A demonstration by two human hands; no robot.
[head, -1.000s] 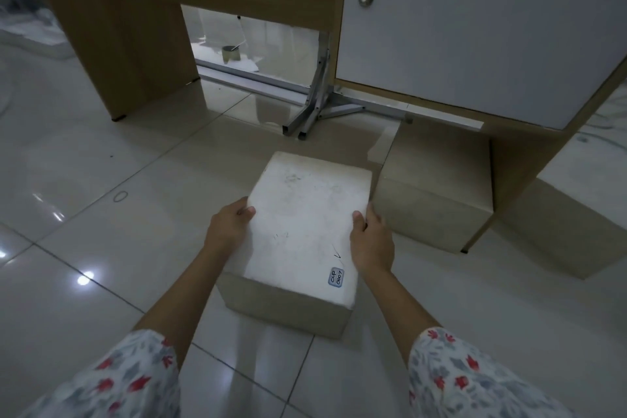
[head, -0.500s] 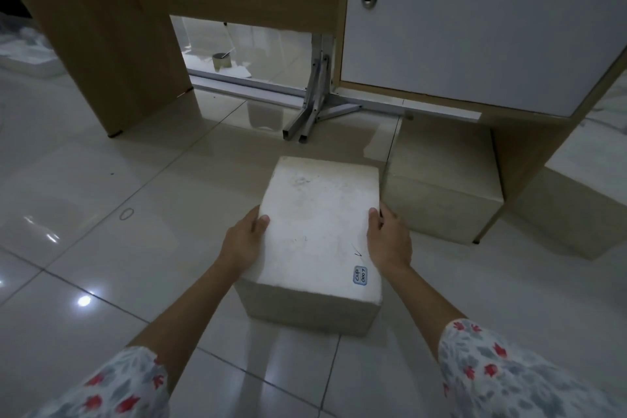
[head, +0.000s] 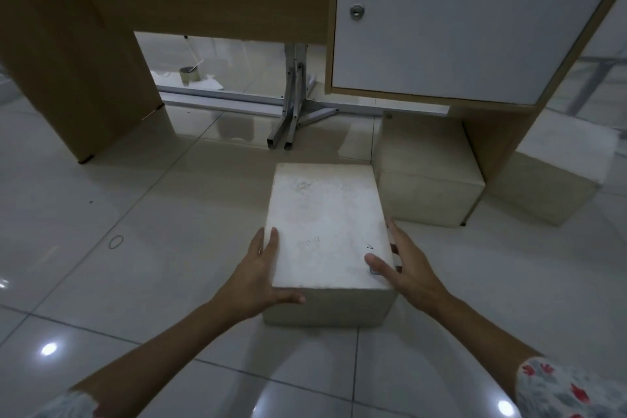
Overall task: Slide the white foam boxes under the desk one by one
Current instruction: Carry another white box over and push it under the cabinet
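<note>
White foam box [head: 327, 224] sits on the tiled floor [head: 135, 248] in front of the desk [head: 84, 44], its long side running away from the person and its far end just short of the open space beneath the desk. Both hands are on its near end. The left hand [head: 263, 273] lies flat along the left wall, fingers straight and pressed together with their tips reaching over the top edge, and the thumb is hooked around the near left corner onto the front face. The right hand [head: 405, 270] rests against the right wall with fingers loosely spread along it, and its thumb lies on the top near the right corner, partly over a small label there. Both forearms are bare, with flowered sleeves [head: 570, 390] at the bottom corners of the view. A second foam box [head: 429, 180] stands just right of the first one's far end, tucked partly beneath the white cabinet door [head: 458, 17], and a third box [head: 556, 176] stands farther right, beyond the desk's wooden side panel. Under the desk, a metal leg frame [head: 291, 112] stands on the floor at the far side of the opening, and a small tin [head: 190, 75] sits beyond it on the left. A rubber band [head: 116, 242] lies on the tiles well left of the hands.
</note>
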